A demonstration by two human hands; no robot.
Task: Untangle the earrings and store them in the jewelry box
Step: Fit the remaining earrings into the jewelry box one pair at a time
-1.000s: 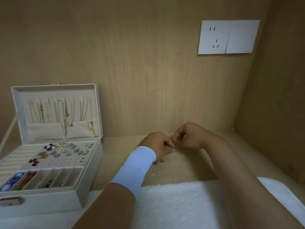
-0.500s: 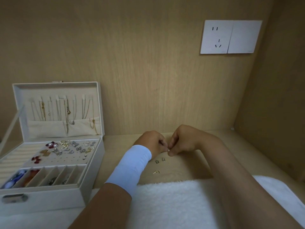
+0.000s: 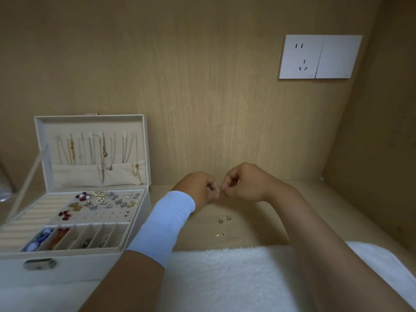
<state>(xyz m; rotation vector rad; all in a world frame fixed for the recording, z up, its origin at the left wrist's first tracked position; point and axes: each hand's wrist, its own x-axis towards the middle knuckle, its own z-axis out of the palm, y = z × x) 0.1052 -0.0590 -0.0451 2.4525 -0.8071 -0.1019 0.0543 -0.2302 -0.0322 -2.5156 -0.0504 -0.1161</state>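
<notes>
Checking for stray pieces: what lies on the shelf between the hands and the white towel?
In the head view, two small silver pieces and a gold stud lie there.

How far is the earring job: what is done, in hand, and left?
Done: many small earrings already sit on the pegged panel of the open white jewelry box. In hand: the left hand and right hand are curled, fingertips nearly meeting; anything between them is too small to see. Left: a pair of small silver square earrings and a pair of gold studs lie on the wooden shelf.
</notes>
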